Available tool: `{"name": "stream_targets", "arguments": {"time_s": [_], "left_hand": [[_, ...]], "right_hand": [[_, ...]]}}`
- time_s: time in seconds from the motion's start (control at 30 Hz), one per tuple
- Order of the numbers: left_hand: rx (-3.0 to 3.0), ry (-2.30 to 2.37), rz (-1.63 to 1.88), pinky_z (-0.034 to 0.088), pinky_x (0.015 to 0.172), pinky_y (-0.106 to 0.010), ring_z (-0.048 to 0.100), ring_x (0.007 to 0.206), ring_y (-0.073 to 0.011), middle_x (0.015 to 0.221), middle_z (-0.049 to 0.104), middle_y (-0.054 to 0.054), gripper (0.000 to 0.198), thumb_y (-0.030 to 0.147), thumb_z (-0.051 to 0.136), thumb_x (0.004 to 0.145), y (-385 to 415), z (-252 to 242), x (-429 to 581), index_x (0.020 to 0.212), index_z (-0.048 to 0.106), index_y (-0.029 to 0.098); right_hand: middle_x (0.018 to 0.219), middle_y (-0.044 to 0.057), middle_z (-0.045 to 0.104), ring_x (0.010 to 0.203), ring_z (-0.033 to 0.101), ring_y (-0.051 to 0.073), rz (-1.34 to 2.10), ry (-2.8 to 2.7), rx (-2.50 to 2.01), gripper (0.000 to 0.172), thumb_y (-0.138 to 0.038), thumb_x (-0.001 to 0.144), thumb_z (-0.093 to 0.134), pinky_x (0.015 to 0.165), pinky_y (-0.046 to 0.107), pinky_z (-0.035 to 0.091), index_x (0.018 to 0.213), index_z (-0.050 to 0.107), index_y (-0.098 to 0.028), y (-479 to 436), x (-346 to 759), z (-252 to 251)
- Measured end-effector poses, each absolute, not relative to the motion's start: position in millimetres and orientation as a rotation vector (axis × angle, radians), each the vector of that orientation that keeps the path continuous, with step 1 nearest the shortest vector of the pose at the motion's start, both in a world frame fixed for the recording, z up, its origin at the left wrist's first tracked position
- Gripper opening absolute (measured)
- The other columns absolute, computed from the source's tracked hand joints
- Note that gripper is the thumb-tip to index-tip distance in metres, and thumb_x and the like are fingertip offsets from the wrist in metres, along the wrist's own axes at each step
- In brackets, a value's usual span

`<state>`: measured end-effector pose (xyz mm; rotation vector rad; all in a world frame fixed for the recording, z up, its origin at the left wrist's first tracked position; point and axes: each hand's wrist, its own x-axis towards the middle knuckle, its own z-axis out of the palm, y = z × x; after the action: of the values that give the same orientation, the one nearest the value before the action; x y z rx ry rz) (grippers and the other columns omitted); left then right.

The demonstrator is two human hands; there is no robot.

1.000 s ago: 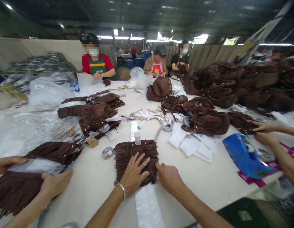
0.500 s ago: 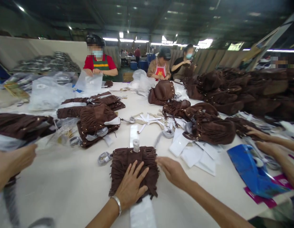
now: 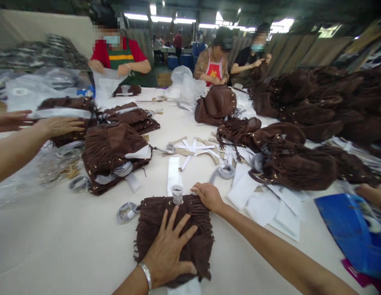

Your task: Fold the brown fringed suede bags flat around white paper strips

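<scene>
A dark brown fringed bag (image 3: 147,233) lies flat before me. My left hand (image 3: 168,250), with a silver bracelet on its wrist, rests on it with fingers spread. At the bag's upper right corner, the fingers of my right hand (image 3: 208,196) are bent together over the edge; the fingertips are partly hidden. A small wrapped loop (image 3: 177,196) stands up at the bag's top middle. Under the bag runs a white strip (image 3: 174,174), showing above and below it. Beside the bag's upper left corner sits a coiled wrapped strap (image 3: 127,212).
More brown bags lie to the left (image 3: 113,151) and right (image 3: 295,168). White sheets (image 3: 264,205) and paper strips (image 3: 195,149) are scattered beyond mine. A co-worker's hand (image 3: 61,125) touches a bag at left. A blue plastic piece (image 3: 347,233) lies at right.
My right hand has moved from the bag's right side up to its upper right corner. My left hand stays flat on it. At left, a co-worker's hands have shifted onto a brown bag farther back.
</scene>
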<state>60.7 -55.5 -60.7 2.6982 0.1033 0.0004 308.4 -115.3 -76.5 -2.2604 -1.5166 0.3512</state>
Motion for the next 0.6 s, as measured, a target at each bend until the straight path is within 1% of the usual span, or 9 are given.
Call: {"name": "stream_targets", "arguments": {"time_s": [0.1, 0.17, 0.3, 0.43, 0.5, 0.6], "left_hand": [[2.668, 0.088, -0.016, 0.005, 0.107, -0.079, -0.001, 0.143, -0.046, 0.158, 0.02, -0.005, 0.095, 0.075, 0.063, 0.067, -55.0, -65.3, 60.9, 0.147, 0.028, 0.038], [2.653, 0.094, -0.023, 0.005, 0.106, -0.079, 0.001, 0.143, -0.0469, 0.158, 0.02, -0.004, 0.094, 0.073, 0.064, 0.067, -54.9, -66.6, 61.6, 0.147, 0.028, 0.038], [2.632, 0.094, -0.06, 0.007, 0.106, -0.079, 0.004, 0.143, -0.0475, 0.159, 0.016, 0.0, 0.091, 0.073, 0.062, 0.07, -54.4, -68.3, 60.1, 0.147, 0.024, 0.041], [2.646, 0.15, -0.066, 0.006, 0.108, -0.077, -0.004, 0.143, -0.0463, 0.16, 0.01, 0.0, 0.093, 0.072, 0.06, 0.072, -54.9, -67.3, 56.3, 0.149, 0.017, 0.04], [2.648, 0.189, -0.07, 0.006, 0.109, -0.075, -0.006, 0.143, -0.0455, 0.16, 0.007, 0.0, 0.096, 0.073, 0.058, 0.073, -56.8, -65.4, 56.1, 0.15, 0.013, 0.038], [2.634, 0.244, -0.049, 0.005, 0.111, -0.073, -0.005, 0.144, -0.0441, 0.16, 0.008, -0.002, 0.101, 0.076, 0.055, 0.073, -61.8, -60.9, 58.8, 0.151, 0.007, 0.034]], "right_hand": [[0.079, 0.0, 0.069, 0.071, 0.06, 0.014, 0.456, -1.495, -2.217, 0.037, -0.044, 0.1, 0.033, 0.066, 0.023, 0.038, 0.094, 0.063, -0.022, -105.4, 318.6, -80.0], [0.08, 0.0, 0.069, 0.07, 0.06, 0.013, 0.502, -1.516, -2.189, 0.037, -0.043, 0.1, 0.033, 0.065, 0.022, 0.038, 0.094, 0.062, -0.021, -99.5, 324.5, -82.9], [0.082, 0.004, 0.068, 0.075, 0.059, 0.017, 0.505, -1.642, -2.179, 0.037, -0.048, 0.098, 0.037, 0.07, 0.026, 0.038, 0.101, 0.061, -0.02, -93.4, 335.7, -90.0], [0.081, 0.01, 0.068, 0.08, 0.058, 0.021, 0.454, -1.822, -2.183, 0.039, -0.048, 0.098, 0.039, 0.081, 0.031, 0.036, 0.102, 0.062, -0.017, -88.3, 344.3, -90.9], [0.077, 0.01, 0.068, 0.077, 0.057, 0.021, 0.408, -1.885, -2.197, 0.041, -0.047, 0.098, 0.036, 0.082, 0.032, 0.035, 0.101, 0.062, -0.016, -86.2, 342.9, -84.6], [0.075, 0.011, 0.067, 0.076, 0.058, 0.022, 0.322, -1.954, -2.195, 0.042, -0.047, 0.099, 0.035, 0.079, 0.033, 0.034, 0.098, 0.062, -0.015, -85.7, 328.8, -68.4]]}}
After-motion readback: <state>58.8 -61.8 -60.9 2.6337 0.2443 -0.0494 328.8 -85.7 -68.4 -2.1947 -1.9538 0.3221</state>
